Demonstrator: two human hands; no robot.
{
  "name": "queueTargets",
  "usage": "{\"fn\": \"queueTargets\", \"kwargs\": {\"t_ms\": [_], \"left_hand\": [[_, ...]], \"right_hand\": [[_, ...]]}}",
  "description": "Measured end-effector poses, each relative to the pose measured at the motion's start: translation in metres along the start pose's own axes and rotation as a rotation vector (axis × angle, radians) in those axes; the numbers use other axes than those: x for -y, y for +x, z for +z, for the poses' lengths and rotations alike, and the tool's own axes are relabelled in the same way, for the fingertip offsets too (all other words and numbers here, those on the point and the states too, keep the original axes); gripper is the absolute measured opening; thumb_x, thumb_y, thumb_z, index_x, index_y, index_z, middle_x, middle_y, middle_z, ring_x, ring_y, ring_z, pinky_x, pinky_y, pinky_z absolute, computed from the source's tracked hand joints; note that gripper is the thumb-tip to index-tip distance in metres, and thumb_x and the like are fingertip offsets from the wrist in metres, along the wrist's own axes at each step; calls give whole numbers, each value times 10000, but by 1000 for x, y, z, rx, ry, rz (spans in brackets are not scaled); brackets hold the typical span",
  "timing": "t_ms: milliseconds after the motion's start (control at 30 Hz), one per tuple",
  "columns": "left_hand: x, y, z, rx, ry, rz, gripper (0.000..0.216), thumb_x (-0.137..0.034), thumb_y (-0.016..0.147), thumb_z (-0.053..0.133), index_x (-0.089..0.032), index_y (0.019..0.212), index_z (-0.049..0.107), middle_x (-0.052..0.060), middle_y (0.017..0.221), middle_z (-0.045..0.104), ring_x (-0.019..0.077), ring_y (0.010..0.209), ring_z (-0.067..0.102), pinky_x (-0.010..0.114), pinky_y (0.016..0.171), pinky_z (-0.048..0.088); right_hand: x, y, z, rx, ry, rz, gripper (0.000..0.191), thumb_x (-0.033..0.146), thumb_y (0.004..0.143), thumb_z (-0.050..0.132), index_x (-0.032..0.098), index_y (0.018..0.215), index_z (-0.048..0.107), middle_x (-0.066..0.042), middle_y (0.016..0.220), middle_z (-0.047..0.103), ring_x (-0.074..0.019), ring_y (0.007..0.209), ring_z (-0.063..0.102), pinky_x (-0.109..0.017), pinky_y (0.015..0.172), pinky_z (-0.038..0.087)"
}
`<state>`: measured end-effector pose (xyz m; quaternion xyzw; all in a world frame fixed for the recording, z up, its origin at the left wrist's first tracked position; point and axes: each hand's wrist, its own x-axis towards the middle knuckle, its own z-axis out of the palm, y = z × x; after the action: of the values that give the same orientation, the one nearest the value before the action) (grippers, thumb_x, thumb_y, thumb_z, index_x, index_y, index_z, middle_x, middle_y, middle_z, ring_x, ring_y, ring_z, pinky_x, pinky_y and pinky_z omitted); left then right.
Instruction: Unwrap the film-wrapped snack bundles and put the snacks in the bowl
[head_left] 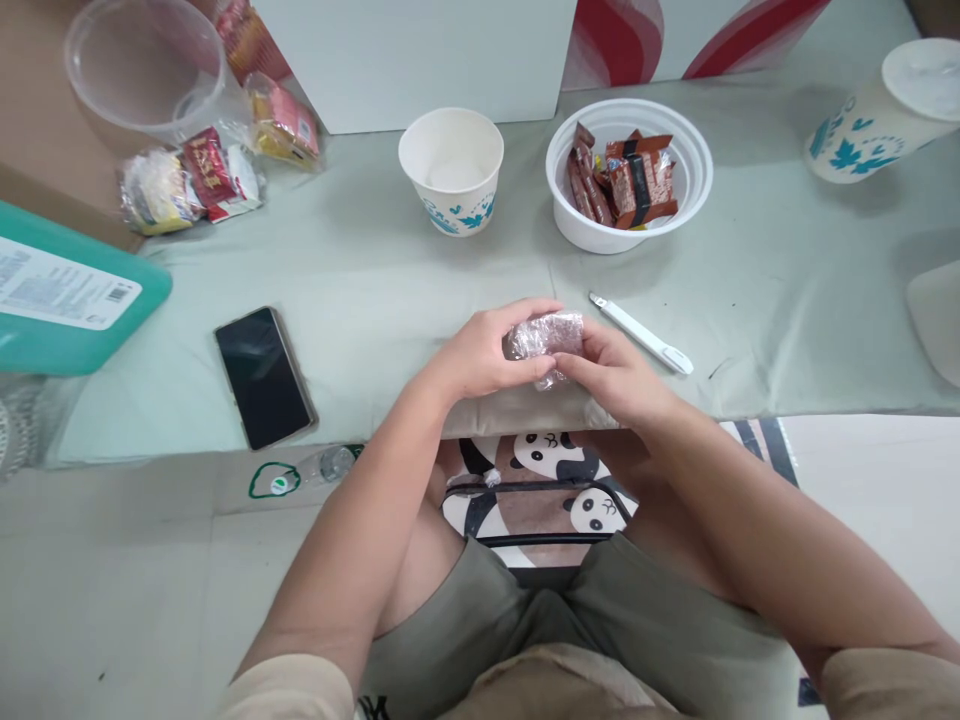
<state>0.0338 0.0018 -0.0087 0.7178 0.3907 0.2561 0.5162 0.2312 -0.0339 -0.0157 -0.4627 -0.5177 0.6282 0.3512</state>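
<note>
Both hands meet at the near edge of the table over a small snack in clear crinkly wrapping (546, 336), pinkish brown inside. My left hand (480, 355) curls round its left end with fingers over the top. My right hand (615, 375) pinches the right end between thumb and fingers. A white bowl (694, 185) holding several brown and red wrapped snacks sits behind them. An empty white paper cup (451, 170) with blue print stands to its left. A thin white tool (641, 334) lies just right of my hands.
A black phone (263, 376) lies at the left. More packaged snacks (191, 180) and a clear plastic tub (146, 65) sit at the far left, beside a teal container (67, 300). A lidded paper cup (877, 115) lies at the far right. A panda-print bag (540, 495) rests below the table edge.
</note>
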Motion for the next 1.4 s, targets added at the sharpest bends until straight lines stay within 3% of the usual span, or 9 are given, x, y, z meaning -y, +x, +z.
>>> {"fn": "queueTargets", "kwargs": {"t_ms": [167, 333, 433, 533, 600, 700, 967, 1200, 1400], "left_hand": [[3, 2, 1, -106, 20, -46, 448, -251, 837, 617, -163, 1268, 698, 51, 1131, 770, 154, 904, 682, 272, 816, 535], [4, 4, -3, -192, -116, -72, 359, -242, 858, 598, -160, 1198, 682, 44, 1083, 743, 125, 835, 650, 237, 734, 516], [2, 2, -5, -172, -169, -97, 328, -225, 859, 604, -167, 1177, 661, 20, 962, 705, 100, 724, 591, 223, 663, 486], [0, 0, -6, -144, -234, -111, 376, -236, 854, 637, -179, 1224, 608, -5, 863, 651, 86, 644, 539, 218, 603, 451], [-1, -2, -7, -129, -301, -119, 457, -266, 836, 687, -195, 1270, 558, -17, 836, 632, 93, 643, 553, 223, 598, 454], [-2, -7, -13, -116, -365, -112, 549, -237, 802, 719, -219, 1307, 506, -18, 859, 643, 110, 692, 597, 241, 641, 486], [-2, -28, -37, -181, -317, -73, 377, -238, 838, 683, -227, 1195, 562, -71, 709, 566, 100, 656, 546, 275, 677, 448], [-3, -41, -54, -282, -379, -131, 240, -277, 875, 649, -217, 1103, 602, 11, 882, 730, 146, 825, 690, 290, 728, 506], [2, -39, -52, -324, -344, -176, 155, -299, 890, 584, -209, 1011, 623, 12, 858, 737, 128, 757, 670, 249, 623, 449]], "right_hand": [[-1, 2, -2, 35, -1, -57, 272, 380, 871, 683, 217, 1089, 680, -42, 1005, 744, -211, 939, 704, -391, 890, 573], [-3, 1, -6, -318, -173, -205, 242, 424, 880, 707, 241, 1028, 651, -62, 1062, 717, -214, 1007, 689, -380, 880, 589], [-7, 1, -4, -308, -188, -271, 430, 464, 828, 775, 275, 1168, 592, -81, 1236, 680, -233, 1159, 667, -389, 943, 592], [-10, 3, 2, -200, -137, -208, 498, 432, 812, 793, 275, 1223, 560, -48, 1035, 714, -202, 944, 709, -369, 833, 612], [-9, 6, 7, -269, -113, -189, 452, 372, 799, 800, 267, 1182, 583, -8, 878, 694, -176, 805, 692, -325, 727, 592], [-5, 12, 16, -388, -68, -217, 401, 347, 774, 815, 260, 1116, 625, -6, 875, 707, -165, 784, 684, -300, 696, 570], [4, 18, 34, -332, -237, -204, 203, 384, 825, 778, 226, 862, 656, 4, 750, 682, -144, 654, 602, -287, 615, 490], [72, 75, 29, -491, -481, -397, 191, 118, 797, 697, 246, 858, 568, 20, 697, 582, -138, 620, 537, -328, 628, 434], [149, 166, 41, -410, -1101, -65, 120, 135, 856, 708, 187, 867, 601, -17, 862, 669, -68, 659, 443, -359, 736, 389]]}}
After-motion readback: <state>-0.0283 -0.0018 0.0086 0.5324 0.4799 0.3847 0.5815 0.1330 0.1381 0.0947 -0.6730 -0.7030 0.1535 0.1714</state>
